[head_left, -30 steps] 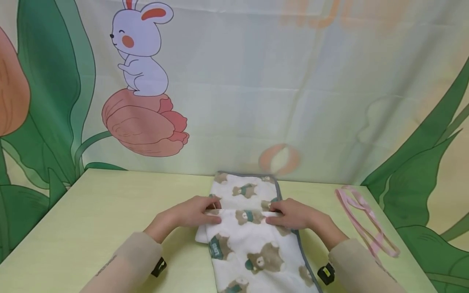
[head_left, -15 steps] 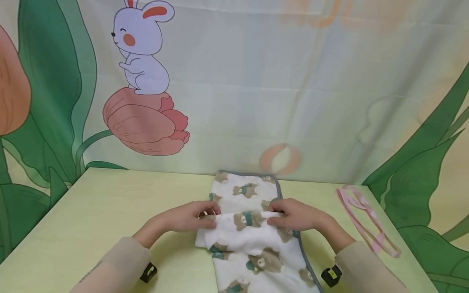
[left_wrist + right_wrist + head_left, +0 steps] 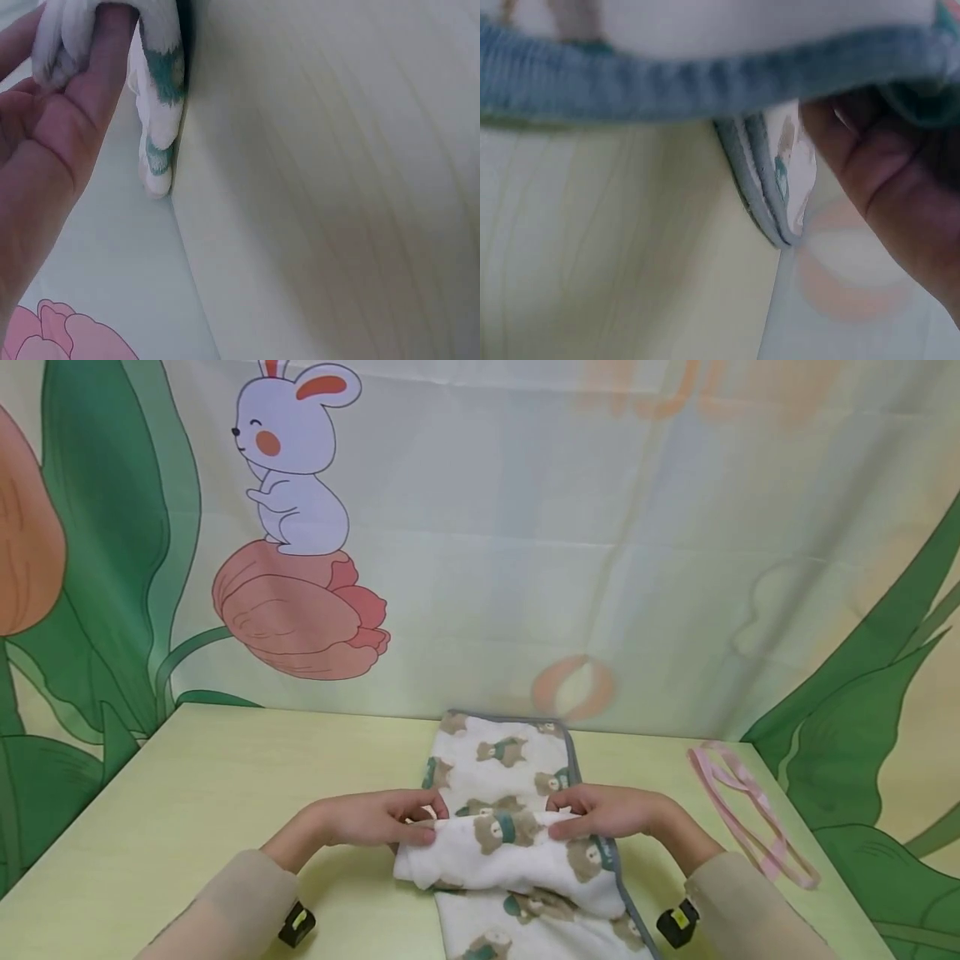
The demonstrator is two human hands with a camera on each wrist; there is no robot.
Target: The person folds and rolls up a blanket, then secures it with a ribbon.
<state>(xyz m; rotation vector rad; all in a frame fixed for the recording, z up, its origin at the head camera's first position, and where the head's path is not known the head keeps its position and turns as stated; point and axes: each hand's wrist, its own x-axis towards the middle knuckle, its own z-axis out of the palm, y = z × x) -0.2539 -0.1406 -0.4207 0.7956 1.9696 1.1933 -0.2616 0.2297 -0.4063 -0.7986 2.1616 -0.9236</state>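
A white fleecy blanket (image 3: 510, 762) printed with brown bears lies in a long strip on the table, grey binding along its right edge. Across its middle a raised fold is lifted off the layer beneath. My left hand (image 3: 375, 818) pinches the left end of this fold between thumb and fingers; in the left wrist view the bunched white cloth hangs over the fingers. At the fold's right end my right hand (image 3: 611, 814) pinches the cloth the same way. The right wrist view shows the grey binding (image 3: 667, 86) crossing close in front of that hand, partly hiding its fingers.
A loop of pink ribbon (image 3: 750, 806) lies on the pale yellow table (image 3: 300, 752) to the right. Behind the table's far edge hangs a printed backdrop (image 3: 487, 543) with a rabbit and tulips. Each wrist carries a small black device (image 3: 298, 925).
Both hands have drawn the fold toward me, down in the head view, and more of the far layer shows behind it. The cloth in front has bunched up. The ribbon stays put.
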